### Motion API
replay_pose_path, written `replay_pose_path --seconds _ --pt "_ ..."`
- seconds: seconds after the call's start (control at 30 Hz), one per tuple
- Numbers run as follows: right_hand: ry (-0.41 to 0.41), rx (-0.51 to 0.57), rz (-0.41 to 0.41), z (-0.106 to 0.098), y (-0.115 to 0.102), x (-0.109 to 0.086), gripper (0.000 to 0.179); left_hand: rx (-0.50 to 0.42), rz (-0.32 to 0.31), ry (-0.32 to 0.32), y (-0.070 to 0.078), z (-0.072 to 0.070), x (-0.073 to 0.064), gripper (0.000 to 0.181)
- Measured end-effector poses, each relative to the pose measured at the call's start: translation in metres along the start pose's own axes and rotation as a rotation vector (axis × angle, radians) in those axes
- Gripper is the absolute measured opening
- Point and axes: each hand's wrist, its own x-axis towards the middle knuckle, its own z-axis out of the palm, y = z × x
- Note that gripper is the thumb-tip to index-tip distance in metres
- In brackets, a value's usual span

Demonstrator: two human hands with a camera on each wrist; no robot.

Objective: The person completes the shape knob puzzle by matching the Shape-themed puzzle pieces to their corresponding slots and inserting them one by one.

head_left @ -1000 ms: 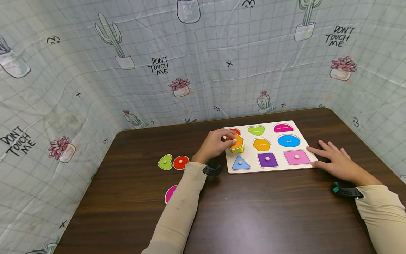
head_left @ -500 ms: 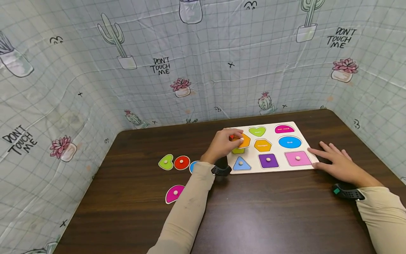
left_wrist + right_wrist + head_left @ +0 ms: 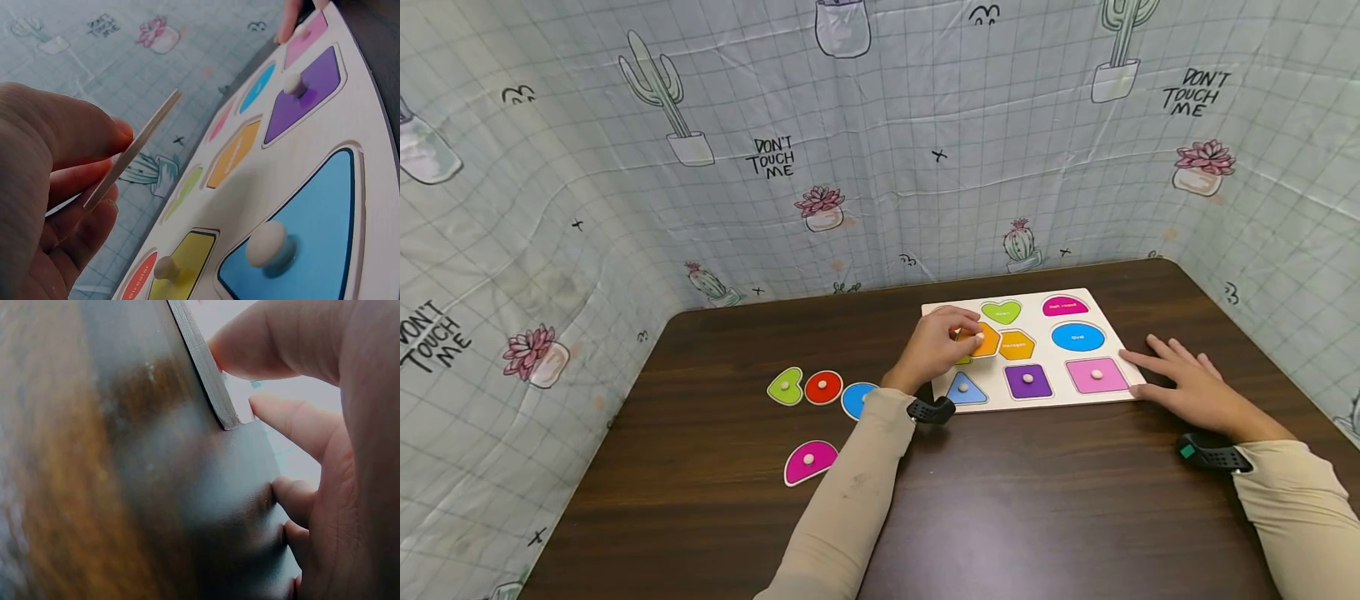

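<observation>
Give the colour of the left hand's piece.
Orange; the piece shows best in the head view.

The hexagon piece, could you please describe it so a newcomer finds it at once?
On the brown table lies a white board. Over its left part, the left hand pinches the orange hexagon piece. Unlike the orange slot beside it, it is held up.

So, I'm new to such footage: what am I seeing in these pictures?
No machine here: a person's bare left hand and right hand. The wide view comes from a head-worn camera looking down; the close-ups come from one on each wrist. On the dark wooden table lies a pale wooden puzzle board. Left of it lie a green heart, a red circle, a partly hidden blue piece and a magenta semicircle. The left hand pinches an orange hexagonal piece above the board; the right hand touches the board's right edge.
</observation>
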Motion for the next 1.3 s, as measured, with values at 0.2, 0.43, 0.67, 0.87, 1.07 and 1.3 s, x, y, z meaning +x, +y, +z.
replay_pose_path --seconds 0.2,0.43,0.67,0.87,1.07,1.3 --pt "-0.003 -0.005 0.002 -0.001 -0.002 0.000 0.065 0.017 -0.011 0.026 0.002 0.006 0.002 0.017" --pt "-0.010 -0.019 0.004 -0.001 -0.002 0.001 0.064 -0.047 -0.035 0.053 0.003 0.015 0.003 0.015" --pt "-0.010 -0.020 0.006 -0.001 0.000 0.000 0.064 -0.038 -0.050 0.060 0.009 0.025 0.007 0.015" --pt "-0.007 -0.017 0.007 0.000 0.001 0.000 0.064 -0.002 -0.069 0.046 0.013 0.034 0.010 0.015" --pt "-0.017 -0.022 0.013 -0.001 0.001 0.000 0.065 0.051 -0.081 0.037 0.013 0.039 0.013 0.015" --pt "-0.015 -0.029 0.009 -0.002 0.002 0.001 0.065 0.159 -0.080 0.029 0.017 0.044 0.019 0.018"
